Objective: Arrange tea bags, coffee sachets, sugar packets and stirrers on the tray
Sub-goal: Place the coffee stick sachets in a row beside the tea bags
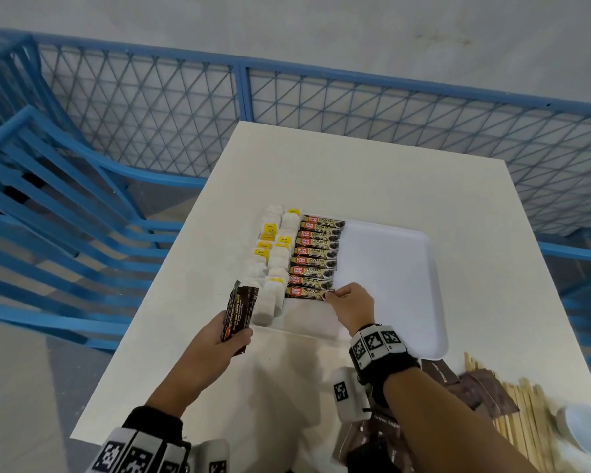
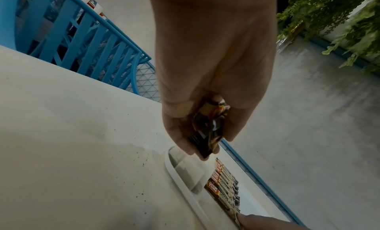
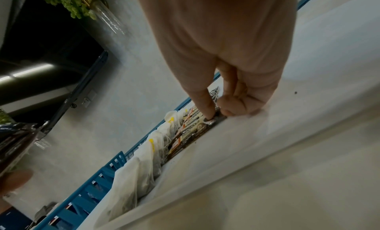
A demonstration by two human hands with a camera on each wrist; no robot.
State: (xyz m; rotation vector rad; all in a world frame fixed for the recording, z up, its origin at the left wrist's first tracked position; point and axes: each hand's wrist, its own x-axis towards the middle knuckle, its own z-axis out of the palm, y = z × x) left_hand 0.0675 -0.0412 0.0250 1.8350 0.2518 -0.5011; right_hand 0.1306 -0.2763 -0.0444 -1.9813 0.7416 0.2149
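A white tray (image 1: pixel 406 268) lies on a white table (image 1: pixel 321 172). Tea bags (image 1: pixel 273 261) with yellow tags fill its left side, and a column of coffee sachets (image 1: pixel 316 254) lies beside them. My right hand (image 1: pixel 331 295) pinches the right end of the nearest sachet (image 1: pixel 306 292), which lies flat in the tray; in the right wrist view the thumb (image 3: pixel 207 113) presses on that sachet (image 3: pixel 213 121). My left hand (image 1: pixel 234 332) grips an upright bundle of coffee sachets (image 1: pixel 241 310) just left of the tray, seen close as the bundle (image 2: pixel 207 131).
Brown sugar packets (image 1: pixel 485 390), wooden stirrers (image 1: pixel 526 421) and a white bowl (image 1: pixel 584 431) lie at the table's near right. Blue chairs (image 1: pixel 48 216) stand to the left. A blue mesh fence (image 1: pixel 355 107) runs behind the table. The tray's right half is bare.
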